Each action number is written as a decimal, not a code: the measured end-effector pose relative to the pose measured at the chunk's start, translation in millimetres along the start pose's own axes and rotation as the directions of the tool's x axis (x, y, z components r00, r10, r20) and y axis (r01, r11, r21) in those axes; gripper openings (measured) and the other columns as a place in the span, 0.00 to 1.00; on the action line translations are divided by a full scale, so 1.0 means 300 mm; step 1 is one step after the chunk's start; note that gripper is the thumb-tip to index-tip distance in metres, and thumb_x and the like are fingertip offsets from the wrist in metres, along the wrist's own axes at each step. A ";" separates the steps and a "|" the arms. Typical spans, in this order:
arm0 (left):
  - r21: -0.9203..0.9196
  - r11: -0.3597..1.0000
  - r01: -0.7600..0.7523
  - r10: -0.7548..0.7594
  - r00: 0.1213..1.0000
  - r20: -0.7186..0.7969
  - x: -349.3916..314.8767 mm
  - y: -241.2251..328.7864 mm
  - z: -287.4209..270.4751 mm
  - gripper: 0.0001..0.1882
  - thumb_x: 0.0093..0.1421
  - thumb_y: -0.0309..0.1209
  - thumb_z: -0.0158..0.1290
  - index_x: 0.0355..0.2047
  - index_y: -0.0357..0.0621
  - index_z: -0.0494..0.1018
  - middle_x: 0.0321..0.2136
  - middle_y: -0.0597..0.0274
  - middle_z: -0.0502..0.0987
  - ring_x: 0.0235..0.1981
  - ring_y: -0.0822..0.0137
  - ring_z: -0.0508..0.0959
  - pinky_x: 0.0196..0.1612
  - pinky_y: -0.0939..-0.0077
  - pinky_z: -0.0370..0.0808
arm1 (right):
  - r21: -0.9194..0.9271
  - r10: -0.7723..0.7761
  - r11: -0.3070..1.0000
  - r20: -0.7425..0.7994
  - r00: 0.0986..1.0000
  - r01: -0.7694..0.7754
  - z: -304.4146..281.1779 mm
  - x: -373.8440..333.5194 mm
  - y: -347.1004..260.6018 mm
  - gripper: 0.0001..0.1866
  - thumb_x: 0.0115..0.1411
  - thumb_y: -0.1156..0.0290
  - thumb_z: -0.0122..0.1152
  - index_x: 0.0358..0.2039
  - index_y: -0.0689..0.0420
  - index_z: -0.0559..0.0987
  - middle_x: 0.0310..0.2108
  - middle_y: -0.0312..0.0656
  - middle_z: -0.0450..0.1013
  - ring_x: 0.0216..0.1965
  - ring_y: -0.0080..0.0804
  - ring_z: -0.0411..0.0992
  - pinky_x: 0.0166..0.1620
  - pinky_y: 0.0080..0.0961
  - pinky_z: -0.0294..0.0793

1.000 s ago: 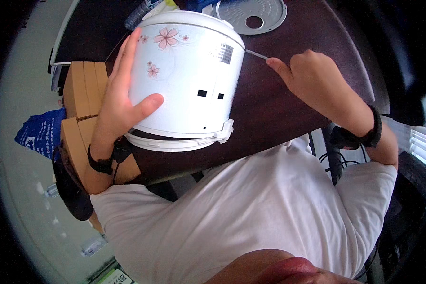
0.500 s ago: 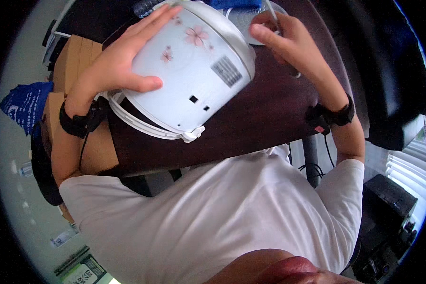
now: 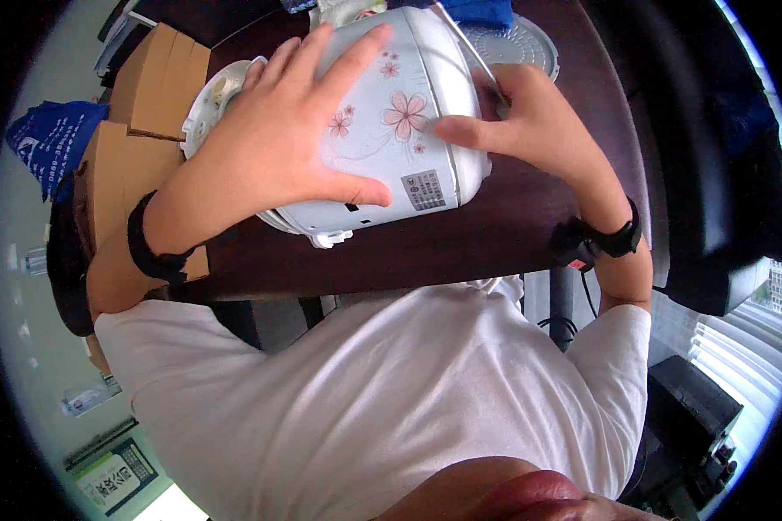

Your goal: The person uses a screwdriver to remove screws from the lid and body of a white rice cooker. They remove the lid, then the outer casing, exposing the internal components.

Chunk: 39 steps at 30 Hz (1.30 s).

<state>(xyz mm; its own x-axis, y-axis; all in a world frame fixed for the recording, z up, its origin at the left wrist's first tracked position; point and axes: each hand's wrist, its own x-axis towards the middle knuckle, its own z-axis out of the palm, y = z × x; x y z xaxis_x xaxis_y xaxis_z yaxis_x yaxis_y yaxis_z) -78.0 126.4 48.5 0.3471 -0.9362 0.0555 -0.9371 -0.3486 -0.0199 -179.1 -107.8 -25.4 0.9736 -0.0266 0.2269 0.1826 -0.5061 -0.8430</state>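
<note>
A white rice cooker body (image 3: pixel 365 161) with pink flowers and a grey label lies on its side on the dark table. My left hand (image 3: pixel 291 139) holds it, fingers spread over the curved shell and thumb by the label side. At the cooker's right end, my right hand (image 3: pixel 521 117) rests its thumb against the rounded edge. A thin pale rod (image 3: pixel 467 43) runs into this hand's grip; its lower end and several fingertips are hidden. White plastic parts (image 3: pixel 202 113) show at the cooker's left end, partly behind my left hand.
A clear round ribbed tray (image 3: pixel 534 52) lies at the far right of the table beside a blue cloth-like item (image 3: pixel 482 13). Cardboard boxes (image 3: pixel 152 87) stand on the left, with a blue bag (image 3: pixel 48 143) beyond. A black chair (image 3: pixel 712 174) is on the right.
The cooker has turned and shifted right, so its flowers and label sit further right. My left hand moved with it. My right hand came in, and its thumb now meets the cooker's edge.
</note>
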 end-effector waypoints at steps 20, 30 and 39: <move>-0.025 0.999 -0.033 0.034 0.998 0.046 -0.030 -0.007 -0.064 0.65 0.33 0.52 0.72 0.69 0.52 0.50 0.61 0.38 0.59 0.61 0.39 0.61 0.63 0.51 0.60 | 0.091 0.286 0.953 0.053 0.957 -0.290 -0.229 -0.236 -0.065 0.30 0.59 0.82 0.54 0.63 0.60 0.63 0.38 0.36 0.67 0.32 0.21 0.67 0.37 0.19 0.69; -0.127 0.987 -0.099 0.099 0.995 0.001 0.006 -0.109 -0.029 0.66 0.32 0.60 0.69 0.69 0.45 0.52 0.60 0.41 0.64 0.58 0.43 0.68 0.60 0.54 0.64 | 0.723 0.635 0.605 -0.186 0.750 -0.334 0.111 -0.338 0.113 0.24 0.71 0.66 0.49 0.65 0.51 0.62 0.36 0.37 0.69 0.26 0.22 0.70 0.25 0.23 0.74; 0.102 0.995 -0.004 0.023 0.983 -0.184 -0.114 -0.037 -0.002 0.67 0.28 0.58 0.71 0.68 0.53 0.54 0.61 0.42 0.63 0.59 0.41 0.66 0.59 0.51 0.62 | 0.748 0.526 0.638 -0.250 0.813 -0.183 0.252 -0.147 0.129 0.21 0.73 0.67 0.41 0.63 0.60 0.64 0.54 0.42 0.71 0.52 0.26 0.70 0.54 0.25 0.71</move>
<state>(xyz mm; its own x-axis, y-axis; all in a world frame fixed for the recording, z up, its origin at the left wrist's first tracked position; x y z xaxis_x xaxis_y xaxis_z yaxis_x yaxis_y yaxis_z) -79.6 162.2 47.5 0.3125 -0.9196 0.2381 -0.9297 -0.3475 -0.1221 -204.5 -61.2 -104.9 0.8531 -0.5034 -0.1371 0.0414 0.3272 -0.9440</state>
